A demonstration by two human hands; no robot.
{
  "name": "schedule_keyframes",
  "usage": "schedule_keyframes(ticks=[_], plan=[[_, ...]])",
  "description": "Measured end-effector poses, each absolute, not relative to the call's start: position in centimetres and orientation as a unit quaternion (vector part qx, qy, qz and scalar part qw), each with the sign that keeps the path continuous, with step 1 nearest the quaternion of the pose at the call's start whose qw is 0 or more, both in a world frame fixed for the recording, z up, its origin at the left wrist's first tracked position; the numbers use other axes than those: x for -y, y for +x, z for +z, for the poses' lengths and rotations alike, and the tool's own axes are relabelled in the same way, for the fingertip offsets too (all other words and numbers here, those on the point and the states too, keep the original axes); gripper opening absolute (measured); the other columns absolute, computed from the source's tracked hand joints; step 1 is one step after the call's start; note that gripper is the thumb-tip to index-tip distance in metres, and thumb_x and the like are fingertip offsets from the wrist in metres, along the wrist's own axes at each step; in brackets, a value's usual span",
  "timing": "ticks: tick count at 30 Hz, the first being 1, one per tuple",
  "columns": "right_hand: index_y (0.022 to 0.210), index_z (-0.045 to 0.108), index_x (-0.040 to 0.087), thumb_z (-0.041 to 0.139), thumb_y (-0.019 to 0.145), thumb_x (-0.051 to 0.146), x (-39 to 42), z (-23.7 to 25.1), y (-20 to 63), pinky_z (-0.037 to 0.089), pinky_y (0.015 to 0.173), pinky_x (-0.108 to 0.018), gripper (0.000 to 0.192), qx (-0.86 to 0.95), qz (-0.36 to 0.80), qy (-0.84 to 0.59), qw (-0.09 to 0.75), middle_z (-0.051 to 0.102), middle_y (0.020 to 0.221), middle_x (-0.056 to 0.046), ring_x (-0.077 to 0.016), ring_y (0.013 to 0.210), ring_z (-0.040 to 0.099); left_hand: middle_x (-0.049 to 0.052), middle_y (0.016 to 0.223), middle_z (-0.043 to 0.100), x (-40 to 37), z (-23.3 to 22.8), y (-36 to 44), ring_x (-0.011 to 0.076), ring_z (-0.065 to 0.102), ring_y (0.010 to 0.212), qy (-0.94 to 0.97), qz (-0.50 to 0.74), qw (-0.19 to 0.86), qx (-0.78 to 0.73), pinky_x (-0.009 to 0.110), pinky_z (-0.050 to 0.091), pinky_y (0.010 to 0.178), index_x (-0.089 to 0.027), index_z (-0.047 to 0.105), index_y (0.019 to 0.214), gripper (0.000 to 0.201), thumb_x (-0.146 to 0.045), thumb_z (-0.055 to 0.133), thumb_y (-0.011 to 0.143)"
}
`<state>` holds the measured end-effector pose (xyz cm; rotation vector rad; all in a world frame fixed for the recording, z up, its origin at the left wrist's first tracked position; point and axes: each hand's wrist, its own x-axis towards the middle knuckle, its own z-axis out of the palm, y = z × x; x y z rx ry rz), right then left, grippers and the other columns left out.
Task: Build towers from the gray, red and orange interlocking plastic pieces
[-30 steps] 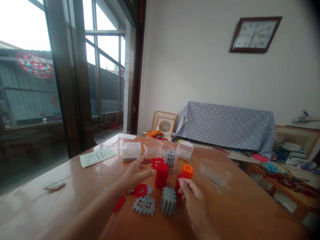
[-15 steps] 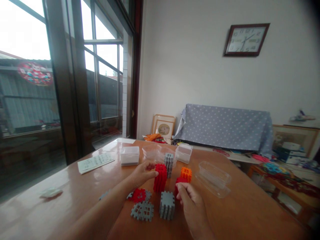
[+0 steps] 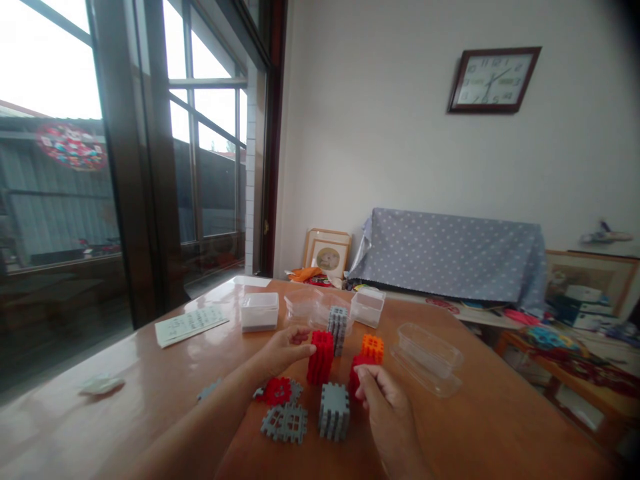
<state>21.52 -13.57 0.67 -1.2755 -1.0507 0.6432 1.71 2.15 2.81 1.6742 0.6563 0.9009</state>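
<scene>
The left hand [image 3: 284, 349] has its grip closed on the tall red plastic block tower [image 3: 321, 357]; the right hand [image 3: 383, 399] pinches the small red plastic block [image 3: 356, 373] on the brown wooden worktop [image 3: 480, 413]

You sit in a home living room: wall clock [image 3: 493, 79], polka-dot cloth over furniture [image 3: 450, 253], framed pictures leaning on the floor [image 3: 327, 252], large window [image 3: 125, 153], glossy wooden bench [image 3: 500, 427] strewn with toy blocks [image 3: 334, 411].

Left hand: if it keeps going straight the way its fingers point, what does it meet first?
The left hand points right and slightly away; its fingers are already at the tall red block tower. Beyond that stands the grey block tower, though depth is hard to judge.
</scene>
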Motion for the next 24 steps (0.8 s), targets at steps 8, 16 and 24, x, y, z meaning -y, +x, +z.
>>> schedule_keyframes(ticks=[8, 16, 24], plan=[[0.088, 0.071, 0.021, 0.055, 0.094, 0.061, 13.6, 0.4, 21.8, 0.042, 0.066, -0.027, 0.043, 0.466, 0.272, -0.580, 0.610, 0.059, 0.073, 0.001, -0.0175, 0.071, 0.054, 0.006, 0.098, 0.073, -2.9, 3.4, -3.5, 0.0241, 0.066, 0.095, 0.679, 0.447, 0.383, -0.439, 0.035, 0.050, 0.086, -0.016, 0.071, 0.103, 0.042, -0.051, 0.065, 0.082], [0.082, 0.066, 0.022, 0.054, 0.094, 0.063, 13.5, -0.6, 21.4, 0.040, 0.064, -0.026, 0.045, 0.501, 0.276, -0.596, 0.563, 0.056, 0.070, 0.002, -0.0171, 0.068, 0.053, 0.008, 0.092, 0.073, -3.0, 0.2, -6.1, 0.0223, 0.066, 0.083, 0.684, 0.366, 0.223, -0.590, 0.032, 0.047, 0.074, -0.016, 0.067, 0.103, 0.030, -0.037, 0.060, 0.082], [0.087, 0.067, 0.021, 0.054, 0.093, 0.065, 13.3, -1.2, 21.4, 0.042, 0.065, -0.027, 0.046, 0.509, 0.272, -0.597, 0.557, 0.057, 0.072, 0.001, -0.0188, 0.070, 0.055, 0.014, 0.111, 0.074, -3.5, -1.4, -5.7, 0.0394, 0.063, 0.110, 0.751, 0.202, 0.086, -0.623, 0.047, 0.042, 0.091, -0.023, 0.070, 0.101, 0.032, -0.043, 0.069, 0.076]])
